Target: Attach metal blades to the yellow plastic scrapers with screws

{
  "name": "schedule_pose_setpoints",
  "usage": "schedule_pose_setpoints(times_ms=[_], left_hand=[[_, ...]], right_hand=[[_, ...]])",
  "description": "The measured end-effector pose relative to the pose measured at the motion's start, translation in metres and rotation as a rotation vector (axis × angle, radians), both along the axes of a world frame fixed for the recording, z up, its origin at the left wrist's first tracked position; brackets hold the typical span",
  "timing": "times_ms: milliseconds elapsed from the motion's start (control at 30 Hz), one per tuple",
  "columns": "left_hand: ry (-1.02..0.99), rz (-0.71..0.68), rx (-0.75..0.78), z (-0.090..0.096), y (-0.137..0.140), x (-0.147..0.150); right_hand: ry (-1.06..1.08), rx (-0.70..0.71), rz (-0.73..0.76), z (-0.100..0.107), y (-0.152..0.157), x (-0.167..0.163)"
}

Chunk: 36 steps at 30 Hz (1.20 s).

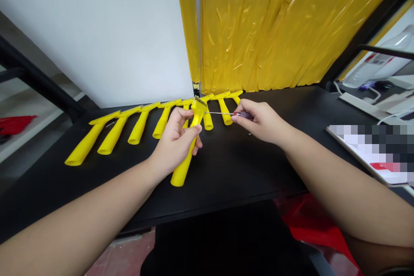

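In the middle of the frame, the left grip is closed around a yellow handle, tilted over the black table, and the right grip holds a screwdriver, whose tip meets the side of the handle's head. Behind them, other yellow handles lie in a row from left to centre, partly covered by the held one. Further out, a white panel stands at upper left, a wrinkled yellow sheet at upper right, and a plastic bottle at the right edge.
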<state>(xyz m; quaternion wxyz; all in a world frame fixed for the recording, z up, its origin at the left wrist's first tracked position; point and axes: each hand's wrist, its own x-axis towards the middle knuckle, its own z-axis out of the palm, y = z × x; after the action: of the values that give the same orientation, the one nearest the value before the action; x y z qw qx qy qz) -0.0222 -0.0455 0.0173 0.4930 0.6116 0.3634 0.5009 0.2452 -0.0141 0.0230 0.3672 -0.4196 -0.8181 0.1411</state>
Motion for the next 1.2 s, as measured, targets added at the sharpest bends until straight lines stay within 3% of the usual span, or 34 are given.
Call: schedule_pose_setpoints(times_ms=[333,600,833,967,1067,1200], left_hand=[[0.036,0.021,-0.006,0.003,-0.003,0.001],[-0.002,0.017,-0.053,0.007,-0.001,-0.001],[0.031,-0.016,0.01,0.005,-0.004,-0.001],[0.061,0.002,0.033,0.006,-0.006,-0.001],[0.061,0.032,0.046,0.006,-0.005,-0.001],[0.053,0.053,0.056,0.006,-0.005,-0.001]], right_hand=[[-0.064,-0.01,0.009,0.004,-0.004,-0.005],[-0.005,0.094,0.029,0.005,-0.008,-0.008],[-0.017,0.011,-0.117,0.005,-0.007,-0.012],[0.016,-0.09,-0.057,0.002,-0.007,-0.013],[0.039,-0.071,0.018,0.0,-0.009,-0.011],[0.04,-0.01,-0.048,0.002,-0.007,-0.008]])
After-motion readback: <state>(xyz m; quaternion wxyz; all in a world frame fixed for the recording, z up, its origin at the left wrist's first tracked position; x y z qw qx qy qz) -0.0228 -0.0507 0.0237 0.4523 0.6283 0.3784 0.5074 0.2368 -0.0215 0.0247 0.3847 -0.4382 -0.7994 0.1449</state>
